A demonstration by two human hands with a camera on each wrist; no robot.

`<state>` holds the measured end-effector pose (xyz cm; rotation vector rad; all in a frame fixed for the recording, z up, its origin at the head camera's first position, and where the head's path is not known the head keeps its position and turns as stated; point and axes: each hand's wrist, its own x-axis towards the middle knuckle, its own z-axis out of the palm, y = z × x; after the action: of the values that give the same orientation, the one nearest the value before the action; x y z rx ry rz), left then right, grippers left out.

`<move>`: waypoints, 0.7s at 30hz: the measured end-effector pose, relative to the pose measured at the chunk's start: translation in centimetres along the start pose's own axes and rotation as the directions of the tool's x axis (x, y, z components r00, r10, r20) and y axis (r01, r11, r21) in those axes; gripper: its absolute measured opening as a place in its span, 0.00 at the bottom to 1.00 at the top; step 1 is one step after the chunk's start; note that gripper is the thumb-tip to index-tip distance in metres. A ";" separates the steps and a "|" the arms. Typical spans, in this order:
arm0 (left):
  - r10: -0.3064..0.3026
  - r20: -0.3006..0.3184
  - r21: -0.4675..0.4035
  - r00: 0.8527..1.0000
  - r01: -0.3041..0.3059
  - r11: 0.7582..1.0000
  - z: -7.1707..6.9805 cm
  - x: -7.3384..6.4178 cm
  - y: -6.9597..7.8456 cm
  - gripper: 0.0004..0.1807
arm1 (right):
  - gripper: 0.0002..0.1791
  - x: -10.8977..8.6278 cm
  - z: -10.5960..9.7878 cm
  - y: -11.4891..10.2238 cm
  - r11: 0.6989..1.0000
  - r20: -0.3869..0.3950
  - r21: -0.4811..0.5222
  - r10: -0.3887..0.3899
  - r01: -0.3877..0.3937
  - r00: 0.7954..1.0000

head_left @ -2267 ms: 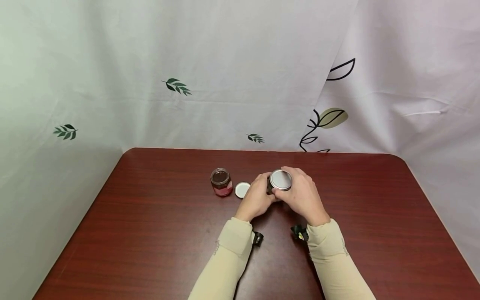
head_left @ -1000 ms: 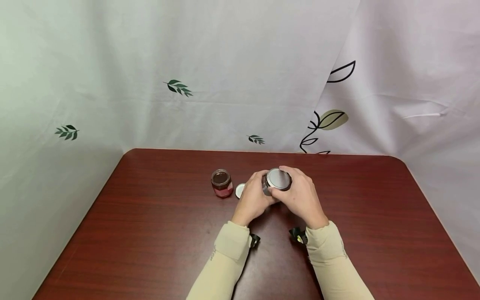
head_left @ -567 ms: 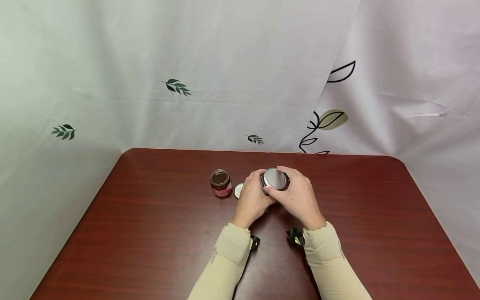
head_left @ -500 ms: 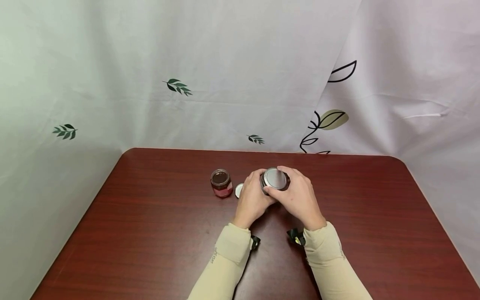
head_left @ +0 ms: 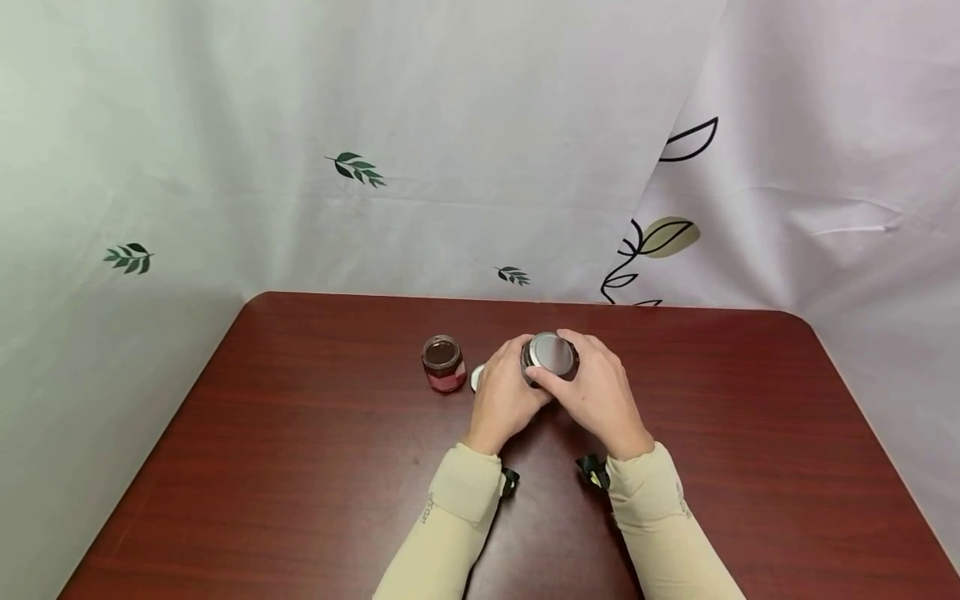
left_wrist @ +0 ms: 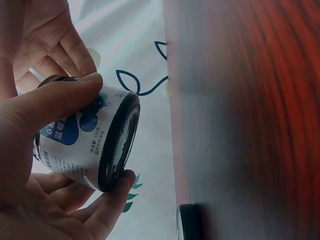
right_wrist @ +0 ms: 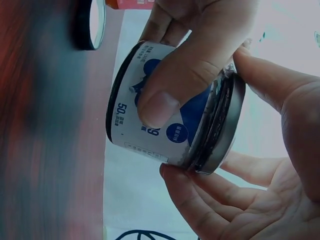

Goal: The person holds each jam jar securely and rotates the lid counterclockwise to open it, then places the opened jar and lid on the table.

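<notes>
Held between both hands is a glass jar with a white and blue label (left_wrist: 95, 135) and a silver screw lid (head_left: 551, 354). My left hand (head_left: 506, 396) grips the jar's body, its thumb lying across the label. Around the lid end curl the thumb and fingers of my right hand (head_left: 603, 400). In the wrist views the jar's base hangs off the tabletop. Left of the hands stands an open jar (head_left: 443, 365) with dark contents and a red label. A loose lid (head_left: 477, 378), white inside, lies between that jar and my left hand, partly hidden by it.
A dark red-brown wooden table (head_left: 300, 467) spans the view, with rounded far corners. White cloth (head_left: 450, 100) with leaf prints hangs behind and at both sides. Dark wrist straps (head_left: 592, 472) show at the cuffs.
The held jar and its lid have shifted slightly left. My left hand now covers more of the loose lid, and both hands keep their hold. The open jar has stayed put.
</notes>
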<state>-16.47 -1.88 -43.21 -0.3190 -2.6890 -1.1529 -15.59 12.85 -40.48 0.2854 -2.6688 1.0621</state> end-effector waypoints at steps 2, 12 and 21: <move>0.014 -0.003 0.005 1.000 -0.014 1.000 0.0 0.0 0.0 0.35 | 0.39 0.0 0.0 0.0 1.000 -0.013 -0.004 -0.004 0.004 1.000; 0.028 -0.032 0.058 0.999 -0.026 0.998 -0.1 0.1 0.2 0.35 | 0.37 -0.1 0.2 -0.1 1.000 -0.046 0.000 -0.019 0.019 0.999; 0.042 -0.044 0.097 0.998 -0.037 0.995 -0.1 0.0 0.1 0.35 | 0.36 0.0 0.2 -0.2 1.000 -0.038 0.006 -0.028 0.029 0.999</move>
<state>-16.44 -1.90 -43.03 -0.3247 -2.6749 -1.0037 -15.53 12.55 -40.46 0.3011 -2.6207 1.0578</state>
